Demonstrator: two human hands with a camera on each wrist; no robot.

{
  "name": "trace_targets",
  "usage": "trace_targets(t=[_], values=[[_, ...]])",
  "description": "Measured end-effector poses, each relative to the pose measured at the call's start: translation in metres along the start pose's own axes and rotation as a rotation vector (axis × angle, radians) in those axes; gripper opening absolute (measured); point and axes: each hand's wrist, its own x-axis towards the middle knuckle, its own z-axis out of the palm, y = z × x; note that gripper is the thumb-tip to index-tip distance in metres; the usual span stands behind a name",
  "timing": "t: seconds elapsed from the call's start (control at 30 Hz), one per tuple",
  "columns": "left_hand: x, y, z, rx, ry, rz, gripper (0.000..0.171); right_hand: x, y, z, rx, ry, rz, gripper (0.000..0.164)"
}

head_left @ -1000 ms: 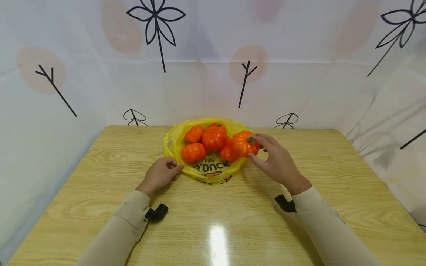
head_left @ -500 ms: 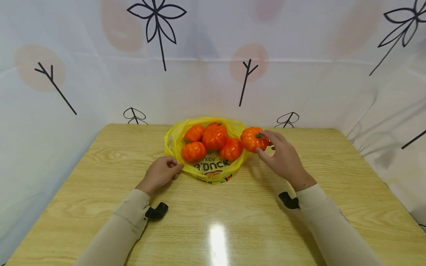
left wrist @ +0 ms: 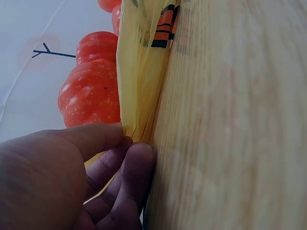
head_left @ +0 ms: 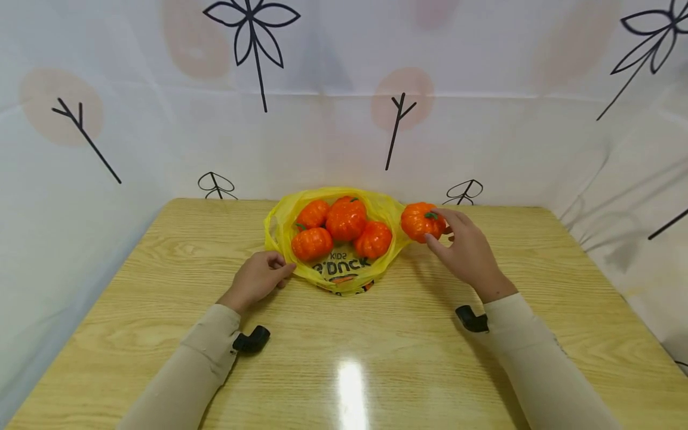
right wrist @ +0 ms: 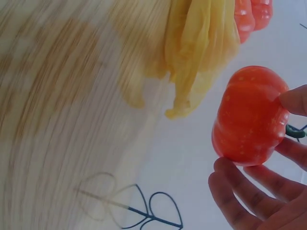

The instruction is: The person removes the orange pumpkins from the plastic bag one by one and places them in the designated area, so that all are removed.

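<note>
My right hand [head_left: 467, 248] holds a small orange toy pumpkin [head_left: 419, 221] with a green stem, thumb and fingers around it. It hangs above the table, just right of a yellow plastic bag [head_left: 384, 206]. In the right wrist view this held pumpkin [right wrist: 249, 115] appears apart from the bag [right wrist: 192, 52]. Several more orange pumpkins, among them a large one [head_left: 346, 220], sit inside the bag's wide mouth. My left hand [head_left: 258, 278] pinches the bag's near-left rim between thumb and fingers, as the left wrist view shows at the bag's edge [left wrist: 136, 72].
The bag stands on a wood-grain table [head_left: 301, 358], towards its back edge. Behind it hangs a white cloth [head_left: 322, 143] with black plant drawings, and this cloth also encloses the left and right sides. Light reflects off the table's front.
My right hand has carried the pumpkin rightward from over the bag's right side to beyond its rim, uncovering another pumpkin inside. My left hand has stayed at the rim.
</note>
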Motion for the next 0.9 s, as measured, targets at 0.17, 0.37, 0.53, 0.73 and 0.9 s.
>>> trace_targets(t=[0.17,0.37,0.53,0.73,0.9], values=[[0.0,0.0,-0.001,-0.001,-0.001,0.003,0.027,0.001,0.004,-0.001,-0.001,-0.019,0.035,0.05],[0.0,0.001,-0.002,-0.005,-0.006,0.009,0.026,0.0,0.01,-0.004,-0.017,-0.037,0.077,0.052],[0.0,0.002,-0.002,-0.017,-0.011,0.011,0.026,0.0,0.017,-0.007,-0.02,-0.044,0.108,0.054],[-0.001,0.001,-0.002,-0.027,-0.012,0.007,0.027,0.002,0.024,-0.008,-0.034,-0.088,0.152,0.056],[-0.002,0.001,-0.002,-0.028,-0.017,0.013,0.026,0.001,0.027,-0.008,-0.041,-0.121,0.179,0.056]])
